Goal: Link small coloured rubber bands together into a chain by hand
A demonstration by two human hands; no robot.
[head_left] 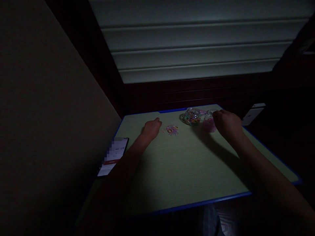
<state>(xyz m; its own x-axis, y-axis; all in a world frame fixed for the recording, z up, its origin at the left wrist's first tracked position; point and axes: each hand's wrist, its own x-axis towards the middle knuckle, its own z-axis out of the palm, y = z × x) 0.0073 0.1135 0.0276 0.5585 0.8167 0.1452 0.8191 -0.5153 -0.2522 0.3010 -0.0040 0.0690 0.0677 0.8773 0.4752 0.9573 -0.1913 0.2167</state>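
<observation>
A small heap of pink and coloured rubber bands (pixel 172 130) lies on the green table (pixel 187 164). My left hand (pixel 152 127) rests just left of the heap, fingers curled, with nothing visible in it. My right hand (pixel 227 124) reaches over a small clear jar of pink bands (pixel 209 125), fingers bent down beside it; whether it grips anything is hidden. A second clear jar with mixed coloured bands (pixel 192 117) stands to the left of the pink one.
A lit phone (pixel 113 156) lies on the table's left edge. A white device (pixel 252 113) sits past the far right corner. A wall rises at left and closed blinds hang behind. The room is dim.
</observation>
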